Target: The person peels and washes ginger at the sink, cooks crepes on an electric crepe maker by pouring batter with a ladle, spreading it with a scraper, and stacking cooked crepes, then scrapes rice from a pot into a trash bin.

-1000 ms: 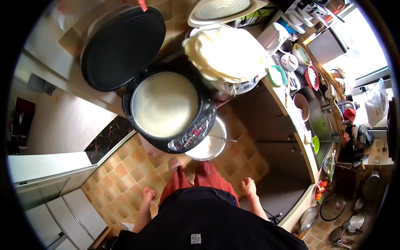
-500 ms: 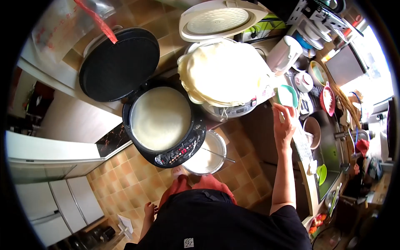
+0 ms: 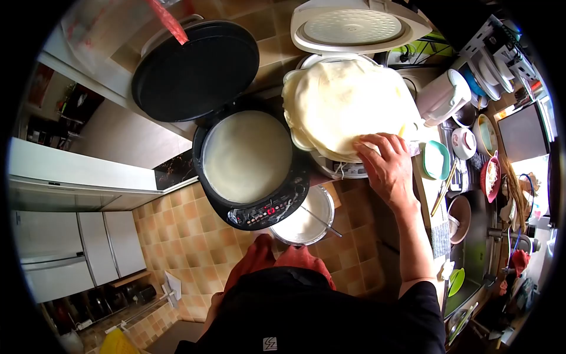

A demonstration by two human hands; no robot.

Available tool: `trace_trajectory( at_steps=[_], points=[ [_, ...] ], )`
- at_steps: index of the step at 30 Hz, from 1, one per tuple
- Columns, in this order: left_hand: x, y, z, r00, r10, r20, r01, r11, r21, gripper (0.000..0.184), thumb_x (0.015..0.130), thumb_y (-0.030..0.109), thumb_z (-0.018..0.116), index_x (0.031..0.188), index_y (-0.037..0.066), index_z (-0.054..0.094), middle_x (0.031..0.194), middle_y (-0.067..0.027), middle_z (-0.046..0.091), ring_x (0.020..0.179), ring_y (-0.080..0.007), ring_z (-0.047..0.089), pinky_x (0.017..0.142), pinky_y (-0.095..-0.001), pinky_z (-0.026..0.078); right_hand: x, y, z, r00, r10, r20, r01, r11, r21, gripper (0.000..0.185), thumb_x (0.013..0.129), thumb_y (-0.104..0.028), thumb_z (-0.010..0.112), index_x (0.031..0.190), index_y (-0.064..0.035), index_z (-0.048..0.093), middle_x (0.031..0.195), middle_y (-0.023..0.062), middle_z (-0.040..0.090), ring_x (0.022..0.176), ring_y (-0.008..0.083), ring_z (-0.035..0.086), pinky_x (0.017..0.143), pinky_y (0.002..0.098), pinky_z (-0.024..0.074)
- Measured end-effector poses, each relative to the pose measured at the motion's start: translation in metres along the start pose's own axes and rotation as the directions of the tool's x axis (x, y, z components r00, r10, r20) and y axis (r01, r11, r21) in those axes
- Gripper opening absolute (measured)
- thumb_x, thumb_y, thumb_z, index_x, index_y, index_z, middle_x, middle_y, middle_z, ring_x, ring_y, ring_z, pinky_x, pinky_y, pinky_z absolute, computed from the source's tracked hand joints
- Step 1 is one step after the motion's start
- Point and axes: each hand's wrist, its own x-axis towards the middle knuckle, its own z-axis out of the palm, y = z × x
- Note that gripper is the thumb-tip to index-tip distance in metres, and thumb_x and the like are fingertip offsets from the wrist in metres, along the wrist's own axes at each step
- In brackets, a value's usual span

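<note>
My right hand (image 3: 388, 165) is at the front right edge of the stack of thin pancakes (image 3: 348, 109), its fingers pressed together on the rim of the stack. The stack lies on top of a cooker with its white lid (image 3: 352, 28) raised behind. To the left, the round electric griddle (image 3: 253, 215) stands open, a pale layer of batter (image 3: 247, 156) covering its plate and its black lid (image 3: 196, 71) tilted back. Of my left arm only a part shows beside the dark shirt; the left hand's fingers are hidden.
Below the griddle is a bowl of white batter (image 3: 303, 218) with a metal handle sticking out. On the right counter are a green dish (image 3: 435, 160), chopsticks (image 3: 443, 189), a pitcher (image 3: 445, 97), a red basket (image 3: 490, 179) and the sink (image 3: 471, 277).
My right hand has moved from low at my side, past the green dish, up and left onto the edge of the pancake stack. The left hand has dropped mostly out of sight.
</note>
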Motion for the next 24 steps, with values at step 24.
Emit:
trace_trajectory(
  at_steps=[24],
  points=[
    [-0.051, 0.072, -0.026, 0.995, -0.098, 0.001, 0.094, 0.959, -0.269, 0.025, 0.084, 0.012, 0.063, 0.1, -0.005, 0.072, 0.089, -0.0125, 0.072, 0.077, -0.0212, 0.067, 0.07, -0.0327, 0.055, 0.059, 0.046, -0.009, 0.906, 0.323, 0.275, -0.401, 0.863, 0.308, 0.019, 0.079, -0.011, 0.073, 0.094, -0.0027, 0.065, 0.089, 0.0102, 0.066, 0.082, 0.0213, 0.065, 0.073, 0.0324, 0.0506]
  ],
)
